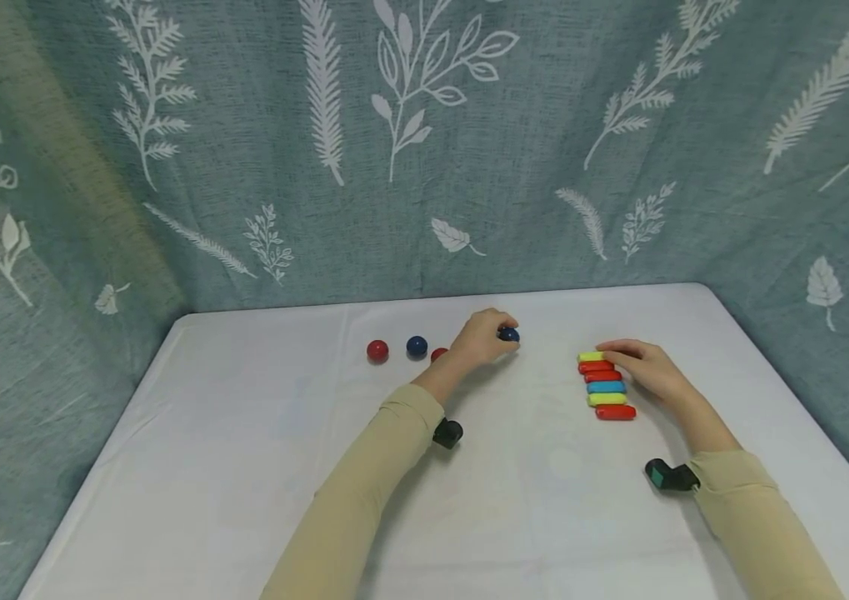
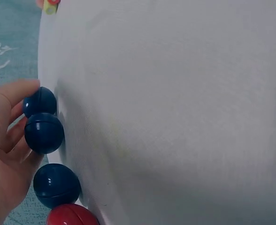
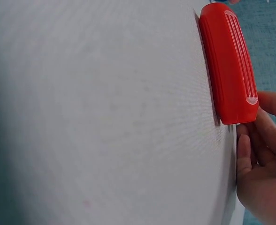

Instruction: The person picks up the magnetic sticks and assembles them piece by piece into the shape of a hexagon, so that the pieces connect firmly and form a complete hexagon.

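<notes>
My left hand pinches a glossy dark blue ball between thumb and fingers at the table's far middle. The left wrist view shows this ball at the fingertips, with a second seamed blue ball close beside it. To the left in the head view are a red ball, a blue ball and another red ball partly hidden by the wrist. My right hand holds the right end of a yellow ridged plastic stick, the farthest in a column.
Nearer in that column lie red sticks, a blue stick and another yellow stick. A white cloth covers the table. Green leaf-patterned curtain hangs right behind its far edge. Black wrist cameras jut from both sleeves.
</notes>
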Motion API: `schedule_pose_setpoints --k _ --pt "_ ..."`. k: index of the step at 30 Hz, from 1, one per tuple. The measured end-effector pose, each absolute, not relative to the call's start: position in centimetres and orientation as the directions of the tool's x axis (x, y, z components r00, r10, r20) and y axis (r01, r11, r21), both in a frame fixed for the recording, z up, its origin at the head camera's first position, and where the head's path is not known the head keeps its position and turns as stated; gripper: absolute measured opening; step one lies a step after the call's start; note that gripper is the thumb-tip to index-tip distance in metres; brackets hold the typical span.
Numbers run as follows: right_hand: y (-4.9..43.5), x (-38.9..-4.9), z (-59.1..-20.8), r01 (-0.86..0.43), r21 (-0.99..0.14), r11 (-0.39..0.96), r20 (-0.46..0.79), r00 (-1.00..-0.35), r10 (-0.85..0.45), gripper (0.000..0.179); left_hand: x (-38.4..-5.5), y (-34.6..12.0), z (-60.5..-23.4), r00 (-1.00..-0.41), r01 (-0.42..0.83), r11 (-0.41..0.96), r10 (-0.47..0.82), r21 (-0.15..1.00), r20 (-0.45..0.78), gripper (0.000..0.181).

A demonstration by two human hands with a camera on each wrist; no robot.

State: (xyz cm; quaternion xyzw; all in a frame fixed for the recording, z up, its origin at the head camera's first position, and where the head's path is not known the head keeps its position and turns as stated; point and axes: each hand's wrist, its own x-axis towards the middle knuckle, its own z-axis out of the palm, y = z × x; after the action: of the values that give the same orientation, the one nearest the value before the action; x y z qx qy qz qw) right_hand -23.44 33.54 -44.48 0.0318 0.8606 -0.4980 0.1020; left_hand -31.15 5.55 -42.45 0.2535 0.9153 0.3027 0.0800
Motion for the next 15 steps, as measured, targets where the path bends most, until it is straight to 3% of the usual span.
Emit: schedule_pose_setpoints --k 15 --pt "33.53 -23.35 -44.77 0.157 -0.85 0.503 -0.204 -0.978 -0.04 0.051 -31.12 5.31 -42.8 -0.84 0.461 0.647 0.54 0.608 0.063 0.036"
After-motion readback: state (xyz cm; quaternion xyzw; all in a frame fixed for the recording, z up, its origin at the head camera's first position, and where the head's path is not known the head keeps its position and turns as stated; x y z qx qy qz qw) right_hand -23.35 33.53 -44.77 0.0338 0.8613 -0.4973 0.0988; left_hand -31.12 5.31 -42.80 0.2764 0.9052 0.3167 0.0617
